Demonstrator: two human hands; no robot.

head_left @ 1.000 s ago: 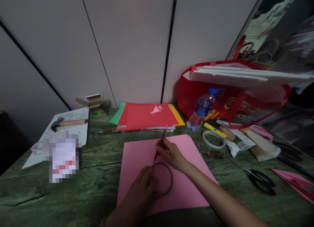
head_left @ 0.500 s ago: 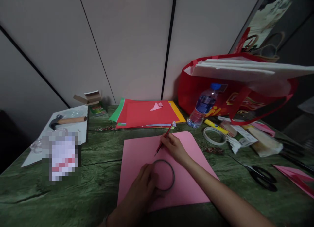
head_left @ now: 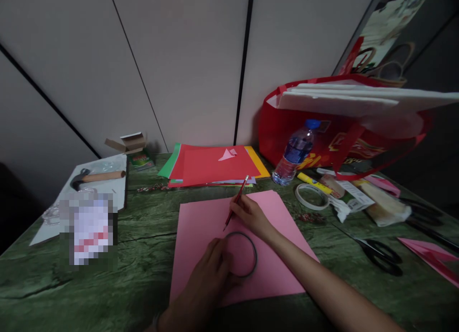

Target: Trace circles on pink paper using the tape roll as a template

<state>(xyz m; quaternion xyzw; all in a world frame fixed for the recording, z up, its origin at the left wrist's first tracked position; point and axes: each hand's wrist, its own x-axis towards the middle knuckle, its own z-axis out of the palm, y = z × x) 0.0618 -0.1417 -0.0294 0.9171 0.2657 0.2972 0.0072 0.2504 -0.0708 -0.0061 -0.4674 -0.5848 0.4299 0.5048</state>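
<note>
Pencil (head_left: 240,193): dark red, slanting, point down toward the pink paper; I see its tip just beyond the far left edge of the ring, though I cannot tell whether it meets the sheet.
Right hand (head_left: 251,216): grip closed around the pencil, between thumb and fingers, above the right part of the paper.
Left hand (head_left: 211,271): grip closed on the near left edge of the ring; the fingertips are partly hidden from me.
Ring (head_left: 256,256): thin, dark, lying on the pink paper, with pink showing through its middle.
Pink paper (head_left: 200,221): flat on the green bench (head_left: 143,279), under both hands, with a second edge showing at its far right corner.
Coloured sheets (head_left: 201,169): piled by the wall, red on top, green and orange peeking out, a folded pink scrap (head_left: 227,154) on the red.
Bottle (head_left: 293,154): blue cap, leaning toward the red bag (head_left: 274,131).
Right side: I make out a tape roll (head_left: 311,206), a yellow glue stick (head_left: 312,182) and black-handled scissors (head_left: 371,250).
Left side: a hammer (head_left: 103,176) rests on a white board (head_left: 120,191), an opened small box (head_left: 140,157) behind it; one patch nearby is pixelated, so I cannot name what it covers.
</note>
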